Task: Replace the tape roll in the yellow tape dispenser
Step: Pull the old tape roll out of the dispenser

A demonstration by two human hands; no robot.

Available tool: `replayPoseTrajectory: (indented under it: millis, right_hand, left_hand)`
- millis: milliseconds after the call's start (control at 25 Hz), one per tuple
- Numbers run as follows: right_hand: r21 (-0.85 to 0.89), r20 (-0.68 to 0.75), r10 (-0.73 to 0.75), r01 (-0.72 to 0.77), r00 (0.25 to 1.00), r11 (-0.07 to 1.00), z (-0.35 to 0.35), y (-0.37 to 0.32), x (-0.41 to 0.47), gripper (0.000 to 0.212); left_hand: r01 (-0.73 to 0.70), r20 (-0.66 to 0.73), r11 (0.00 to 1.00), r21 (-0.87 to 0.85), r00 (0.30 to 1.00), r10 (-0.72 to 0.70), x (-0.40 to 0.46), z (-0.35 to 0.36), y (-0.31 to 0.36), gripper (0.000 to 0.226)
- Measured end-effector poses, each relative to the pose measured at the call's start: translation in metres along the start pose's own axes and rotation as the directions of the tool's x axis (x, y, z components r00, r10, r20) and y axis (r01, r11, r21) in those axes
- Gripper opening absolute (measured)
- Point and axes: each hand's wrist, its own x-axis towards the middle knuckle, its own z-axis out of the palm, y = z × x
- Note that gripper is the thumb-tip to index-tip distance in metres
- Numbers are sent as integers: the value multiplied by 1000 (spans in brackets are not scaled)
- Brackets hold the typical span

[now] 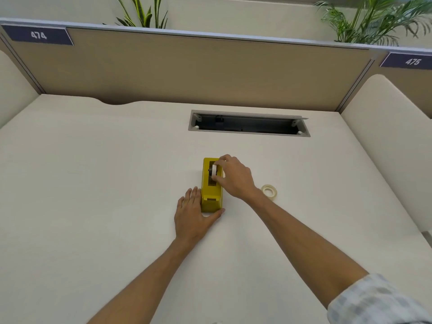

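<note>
You've got a big pale desk [93, 183] in front of you, with a tan partition [187, 66] along the back and a cable slot [249, 123] cut into the top. The yellow dispenser [211, 195] sits about mid-desk, long way pointing away from you. Your left hand [190, 216] is flat on the desk against its left side, fingers straight, thumb hooked round the near end. Your right hand [233, 176] reaches in from the right and pinches the white roll [214, 171], which stands on edge in the dispenser's open well. A second roll [269, 190] lies flat on the desk, just right of your right wrist.
</note>
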Motion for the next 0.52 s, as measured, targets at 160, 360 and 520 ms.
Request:
replayPoseTrajectory:
  millis: [160,360,520]
  right_hand:
    - [42,-15,-16,16,1000,999,2,-1,1,42]
    - [103,-33,-4,8,999,995,1,0,-3,46]
    - [178,-69,1,11,998,984,0,-1,-6,45]
  left_hand:
    - [4,5,1000,-24,1000,-4,0,-1,0,104]
    - [-18,29,997,-71,999,20,-1,-1,-2,102]
    - [-65,36,981,-182,997,73,-6,-5,-8,89]
